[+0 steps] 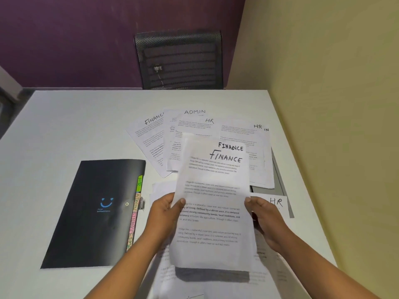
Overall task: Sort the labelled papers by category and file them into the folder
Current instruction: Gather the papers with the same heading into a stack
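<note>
While both hands hold them up off the white table (64,126), the two FINANCE sheets (213,190) sit front and centre, one just behind the other so both handwritten labels show. The left hand (166,212) pinches the left edge, thumb on the printed face and fingers curled behind. The right hand (267,219) pinches the right edge the same way. Beyond them, papers fan out flat on the table: a FINANCE paper (149,137) at the left, an ADMIN paper (194,112), then two overlapping HR papers (207,124) toward the right. Another HR sheet (278,201) lies just beside the right hand. More printed pages (267,266) lie under the wrists. Over on the left, the black folder (95,212) lies closed, coloured tabs (135,214) poking out along its right edge. A mesh-backed chair (179,61) stands behind the table.
</note>
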Demonstrator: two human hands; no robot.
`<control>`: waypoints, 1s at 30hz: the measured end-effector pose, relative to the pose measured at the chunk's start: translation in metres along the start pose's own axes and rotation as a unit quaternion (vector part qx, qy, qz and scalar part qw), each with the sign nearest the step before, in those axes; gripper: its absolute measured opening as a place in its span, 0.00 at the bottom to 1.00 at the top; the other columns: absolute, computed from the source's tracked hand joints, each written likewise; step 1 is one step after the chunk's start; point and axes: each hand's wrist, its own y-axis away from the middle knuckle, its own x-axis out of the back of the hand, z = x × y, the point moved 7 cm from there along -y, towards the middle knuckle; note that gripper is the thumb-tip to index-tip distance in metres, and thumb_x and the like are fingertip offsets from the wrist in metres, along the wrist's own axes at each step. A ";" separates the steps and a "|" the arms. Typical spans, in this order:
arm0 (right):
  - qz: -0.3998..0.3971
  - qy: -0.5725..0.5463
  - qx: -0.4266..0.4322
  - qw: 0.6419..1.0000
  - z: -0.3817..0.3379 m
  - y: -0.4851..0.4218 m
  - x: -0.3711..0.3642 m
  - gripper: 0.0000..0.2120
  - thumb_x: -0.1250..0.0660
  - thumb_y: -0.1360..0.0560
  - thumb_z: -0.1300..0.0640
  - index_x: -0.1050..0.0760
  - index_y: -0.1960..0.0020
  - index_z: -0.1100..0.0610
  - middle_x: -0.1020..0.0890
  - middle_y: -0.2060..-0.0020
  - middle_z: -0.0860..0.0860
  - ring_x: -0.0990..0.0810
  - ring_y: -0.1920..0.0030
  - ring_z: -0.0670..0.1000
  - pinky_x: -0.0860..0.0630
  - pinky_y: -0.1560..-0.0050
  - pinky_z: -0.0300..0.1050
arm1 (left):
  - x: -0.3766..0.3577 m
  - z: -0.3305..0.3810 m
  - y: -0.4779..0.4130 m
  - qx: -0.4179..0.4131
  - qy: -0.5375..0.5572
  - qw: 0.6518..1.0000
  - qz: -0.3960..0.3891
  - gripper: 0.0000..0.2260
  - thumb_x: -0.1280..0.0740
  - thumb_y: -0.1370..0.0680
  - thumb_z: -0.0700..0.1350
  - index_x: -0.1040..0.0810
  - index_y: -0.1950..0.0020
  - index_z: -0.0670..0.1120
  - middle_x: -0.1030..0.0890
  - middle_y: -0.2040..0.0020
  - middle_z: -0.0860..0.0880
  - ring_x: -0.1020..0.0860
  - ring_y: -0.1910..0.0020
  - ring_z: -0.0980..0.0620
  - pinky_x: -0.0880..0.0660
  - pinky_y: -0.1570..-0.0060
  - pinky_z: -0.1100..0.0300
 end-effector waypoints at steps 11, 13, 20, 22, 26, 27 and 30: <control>0.243 0.208 0.009 0.947 -0.063 -0.117 0.062 0.09 0.30 0.24 0.56 0.22 0.61 0.59 0.17 0.62 0.53 0.19 0.59 0.55 0.25 0.58 0.44 | 0.016 0.030 -0.059 -0.012 0.073 0.996 0.056 0.08 0.34 0.19 0.41 0.18 0.43 0.42 0.13 0.52 0.42 0.14 0.55 0.43 0.18 0.64 0.59; 0.283 0.268 -0.026 0.921 -0.068 -0.136 0.073 0.12 0.30 0.24 0.52 0.22 0.57 0.62 0.17 0.59 0.57 0.21 0.60 0.58 0.23 0.57 0.45 | 0.015 0.031 -0.069 -0.011 0.082 0.995 0.056 0.08 0.34 0.19 0.42 0.17 0.43 0.43 0.13 0.52 0.42 0.14 0.55 0.43 0.18 0.64 0.58; 0.306 0.325 -0.117 0.887 -0.061 -0.165 0.069 0.42 0.22 0.35 0.40 0.36 0.34 0.63 0.21 0.43 0.60 0.20 0.46 0.62 0.24 0.54 0.49 | 0.012 0.022 -0.095 -0.004 0.074 0.996 0.053 0.09 0.34 0.19 0.43 0.17 0.42 0.47 0.13 0.50 0.45 0.14 0.51 0.44 0.17 0.57 0.56; 0.284 0.305 -0.103 0.903 -0.063 -0.175 0.068 0.31 0.20 0.34 0.46 0.28 0.42 0.63 0.17 0.52 0.59 0.19 0.57 0.59 0.26 0.63 0.44 | 0.012 0.020 -0.100 0.001 0.086 0.995 0.055 0.09 0.34 0.19 0.42 0.17 0.42 0.46 0.13 0.50 0.45 0.14 0.51 0.44 0.17 0.58 0.57; 0.233 0.284 -0.110 0.924 -0.067 -0.190 0.070 0.11 0.28 0.29 0.61 0.29 0.66 0.58 0.20 0.67 0.55 0.22 0.67 0.53 0.28 0.67 0.40 | 0.009 0.018 -0.107 0.006 0.105 0.993 0.061 0.09 0.35 0.19 0.41 0.17 0.43 0.45 0.13 0.50 0.43 0.14 0.51 0.43 0.16 0.58 0.56; 0.242 0.289 -0.109 0.920 -0.071 -0.191 0.073 0.11 0.31 0.28 0.61 0.30 0.66 0.56 0.23 0.67 0.53 0.23 0.65 0.53 0.27 0.66 0.41 | 0.009 0.017 -0.108 0.007 0.107 0.992 0.062 0.09 0.35 0.19 0.40 0.17 0.43 0.45 0.13 0.50 0.43 0.14 0.51 0.43 0.16 0.58 0.56; 0.230 0.292 -0.125 0.920 -0.073 -0.188 0.076 0.10 0.34 0.27 0.63 0.32 0.64 0.55 0.26 0.65 0.53 0.23 0.60 0.55 0.22 0.61 0.45 | 0.008 0.016 -0.110 0.009 0.111 0.992 0.063 0.09 0.34 0.19 0.40 0.16 0.43 0.45 0.13 0.50 0.43 0.14 0.52 0.44 0.17 0.60 0.57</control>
